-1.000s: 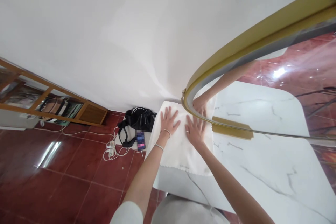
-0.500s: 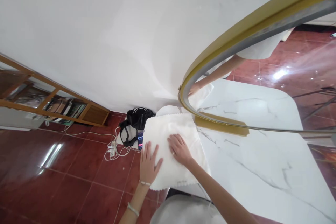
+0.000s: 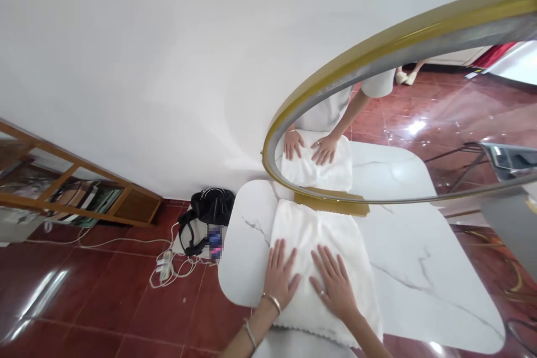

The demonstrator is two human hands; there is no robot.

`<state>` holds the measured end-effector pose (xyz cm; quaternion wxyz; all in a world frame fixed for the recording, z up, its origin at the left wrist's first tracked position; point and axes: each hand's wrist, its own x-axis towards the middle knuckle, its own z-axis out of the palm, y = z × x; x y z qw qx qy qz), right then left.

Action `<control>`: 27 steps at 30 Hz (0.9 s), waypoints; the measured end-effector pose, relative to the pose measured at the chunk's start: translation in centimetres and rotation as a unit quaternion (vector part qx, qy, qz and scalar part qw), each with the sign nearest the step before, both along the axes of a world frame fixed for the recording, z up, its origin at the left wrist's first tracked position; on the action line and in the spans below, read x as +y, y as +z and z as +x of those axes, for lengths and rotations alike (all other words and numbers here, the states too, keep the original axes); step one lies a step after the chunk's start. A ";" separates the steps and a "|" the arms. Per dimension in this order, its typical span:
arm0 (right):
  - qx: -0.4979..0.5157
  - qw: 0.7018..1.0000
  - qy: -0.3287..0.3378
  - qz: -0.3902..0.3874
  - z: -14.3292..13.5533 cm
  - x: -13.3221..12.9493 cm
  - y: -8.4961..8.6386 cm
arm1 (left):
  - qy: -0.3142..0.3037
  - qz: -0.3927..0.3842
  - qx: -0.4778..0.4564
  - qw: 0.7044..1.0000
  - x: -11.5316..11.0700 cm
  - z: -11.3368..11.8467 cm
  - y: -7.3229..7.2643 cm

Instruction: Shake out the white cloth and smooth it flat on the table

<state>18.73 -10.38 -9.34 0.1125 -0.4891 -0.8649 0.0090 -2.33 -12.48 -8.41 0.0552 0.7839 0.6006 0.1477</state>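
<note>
A white cloth point(image 3: 319, 229) with a scalloped edge, likely a small towel, lies spread on a white marble-patterned table point(image 3: 423, 291). My left hand point(image 3: 280, 274) rests flat near the cloth's left edge, fingers apart. On the cloth's middle lies my right hand point(image 3: 333, 285), palm down with its fingers spread and a ring on one of them. The front edge of the cloth reaches the table's near side. Both hands and the cloth show again in the large gold-framed mirror point(image 3: 335, 123) behind.
The mirror's gold base point(image 3: 331, 202) stands at the cloth's far edge. On the left are a black bag point(image 3: 213, 206), a pixelated screen point(image 3: 215, 241) and a white power strip point(image 3: 165, 266) with cables. A wooden shelf point(image 3: 138, 205) stands along the wall.
The cloth has shifted right across the table, uncovering the tabletop's left end. Both hands have moved with it, and my right hand now lies flat with fingers spread. The view has shifted too.
</note>
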 end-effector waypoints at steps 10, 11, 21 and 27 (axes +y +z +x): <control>0.007 1.000 0.015 0.008 -3.2 1.6 -0.1 | 0.041 0.036 0.030 0.998 0.6 -2.6 -1.1; 0.013 0.999 0.032 0.004 -4.5 1.8 -0.1 | 0.060 0.045 0.041 0.996 0.1 -3.8 -1.2; 0.077 0.985 0.150 -0.030 -13.7 2.6 -0.6 | 0.179 0.098 0.120 0.971 -3.4 -11.8 -3.2; 0.083 0.987 0.135 -0.010 -9.9 3.5 -0.9 | 0.158 0.126 0.105 0.974 -1.7 -8.6 -4.0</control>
